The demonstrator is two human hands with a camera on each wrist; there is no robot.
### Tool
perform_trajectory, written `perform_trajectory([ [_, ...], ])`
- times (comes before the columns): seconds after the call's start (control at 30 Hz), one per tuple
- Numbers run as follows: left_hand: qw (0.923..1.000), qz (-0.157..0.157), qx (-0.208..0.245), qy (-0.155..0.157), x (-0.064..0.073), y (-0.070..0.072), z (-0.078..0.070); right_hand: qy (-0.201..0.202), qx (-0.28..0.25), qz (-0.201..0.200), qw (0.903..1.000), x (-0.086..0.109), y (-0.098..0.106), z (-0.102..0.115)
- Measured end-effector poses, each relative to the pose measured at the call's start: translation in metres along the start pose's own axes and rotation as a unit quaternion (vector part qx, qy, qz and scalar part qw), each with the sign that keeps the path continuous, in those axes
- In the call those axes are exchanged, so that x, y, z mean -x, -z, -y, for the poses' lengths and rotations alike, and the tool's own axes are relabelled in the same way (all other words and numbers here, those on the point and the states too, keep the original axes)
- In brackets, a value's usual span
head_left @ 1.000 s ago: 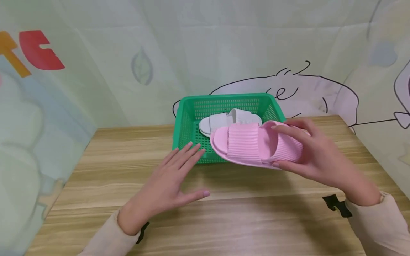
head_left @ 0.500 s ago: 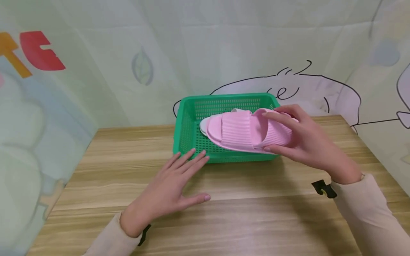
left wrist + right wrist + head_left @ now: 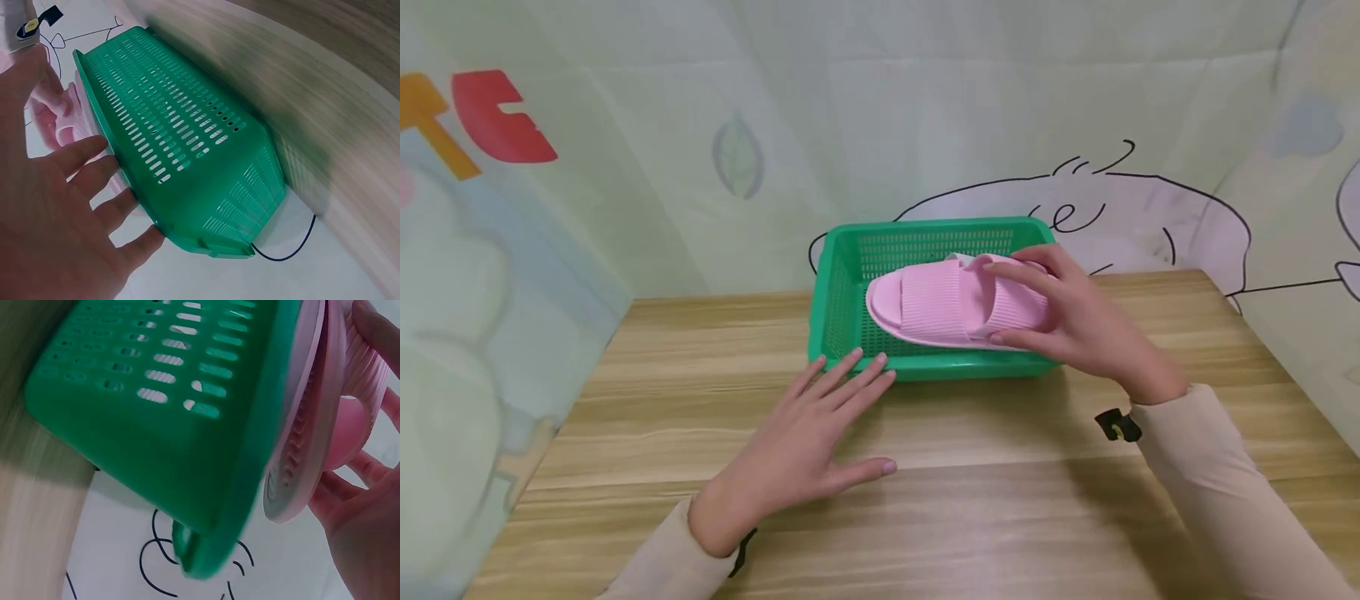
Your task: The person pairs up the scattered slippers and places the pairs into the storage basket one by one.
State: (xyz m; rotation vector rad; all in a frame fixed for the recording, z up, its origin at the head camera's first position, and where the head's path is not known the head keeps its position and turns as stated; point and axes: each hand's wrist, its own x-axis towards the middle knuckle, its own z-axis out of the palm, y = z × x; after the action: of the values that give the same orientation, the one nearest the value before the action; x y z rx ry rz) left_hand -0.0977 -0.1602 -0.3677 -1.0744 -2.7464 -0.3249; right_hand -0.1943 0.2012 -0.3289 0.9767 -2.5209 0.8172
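Note:
My right hand (image 3: pixel 1075 321) grips a pink slipper (image 3: pixel 932 300) by its heel end, fingers over the back strap and thumb at the near side. The slipper lies level over the green basket (image 3: pixel 823 308), toe pointing left. Two pink sole edges (image 3: pixel 294 444) show close together in the right wrist view. Beneath, a sliver of a white slipper (image 3: pixel 958 257) peeks out; the rest is hidden. My left hand (image 3: pixel 797 442) is spread, its fingertips at the basket's front rim, which also shows in the left wrist view.
The basket has slotted walls and stands on a wood-grain table (image 3: pixel 700 392), near the back edge. Behind hangs a pale printed backdrop (image 3: pixel 850 108) with cartoon line drawings. A black strap piece (image 3: pixel 1118 425) sits at the right cuff.
My right hand has brought the pink slipper left and back over the basket, and it now covers most of the white one. The left fingertips have shifted slightly onto the front rim.

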Motion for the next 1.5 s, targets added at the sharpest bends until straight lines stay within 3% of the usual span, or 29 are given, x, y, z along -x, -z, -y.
perform_trajectory([
  [0.37, 1.0000, -0.003, -0.003, 0.001, 0.000, -0.001, 0.001, -0.054, -0.022, 0.055, 0.9968, -0.007, -0.026, -0.013],
  [0.77, 0.9999, 0.008, 0.006, 0.012, -0.002, 0.000, -0.001, -0.106, -0.050, 0.105, 0.9875, -0.008, -0.033, -0.024],
  [1.5, 0.9997, 0.008, -0.005, 0.021, -0.003, 0.001, -0.004, -0.126, -0.060, 0.162, 0.9769, -0.016, -0.037, -0.030],
])
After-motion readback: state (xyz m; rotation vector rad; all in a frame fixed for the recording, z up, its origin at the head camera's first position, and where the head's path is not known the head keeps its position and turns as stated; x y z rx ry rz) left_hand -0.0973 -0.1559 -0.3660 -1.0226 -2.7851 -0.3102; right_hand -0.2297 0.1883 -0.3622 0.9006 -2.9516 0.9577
